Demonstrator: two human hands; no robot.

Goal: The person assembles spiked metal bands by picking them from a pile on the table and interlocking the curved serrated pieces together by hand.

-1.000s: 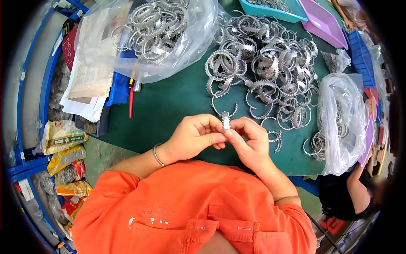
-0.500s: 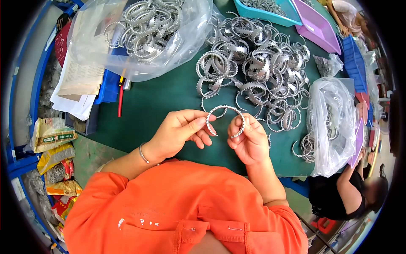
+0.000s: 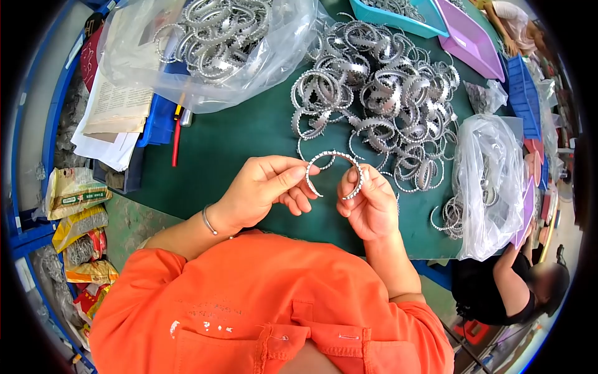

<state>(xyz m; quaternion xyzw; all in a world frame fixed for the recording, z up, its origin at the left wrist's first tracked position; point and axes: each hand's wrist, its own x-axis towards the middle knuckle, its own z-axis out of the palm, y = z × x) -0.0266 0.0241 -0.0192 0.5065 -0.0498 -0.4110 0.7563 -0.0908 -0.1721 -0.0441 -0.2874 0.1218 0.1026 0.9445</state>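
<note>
An open silver cuff bangle (image 3: 334,153) with a notched, beaded-looking edge is held up over the near part of the green table (image 3: 205,181), its gap facing me. My left hand (image 3: 265,190) pinches the bangle's left side between thumb and fingers. On the other side, my right hand (image 3: 372,209) has its thumb and fingers closed on the right end. Just beyond the hands spreads a big heap of similar bangles (image 3: 383,93), some lying loose at its near edge.
A clear plastic bag (image 3: 261,78) of bangles lies at the back left, beside papers (image 3: 118,112) and a red pen (image 3: 176,143). To the right is another plastic bag (image 3: 489,181). Turquoise (image 3: 405,23) and purple trays (image 3: 470,43) stand behind. A co-worker (image 3: 498,287) sits at right.
Both hands keep their hold on the bangle, which has shifted very slightly up and tilted a little. Otherwise the view has only moved slightly.
</note>
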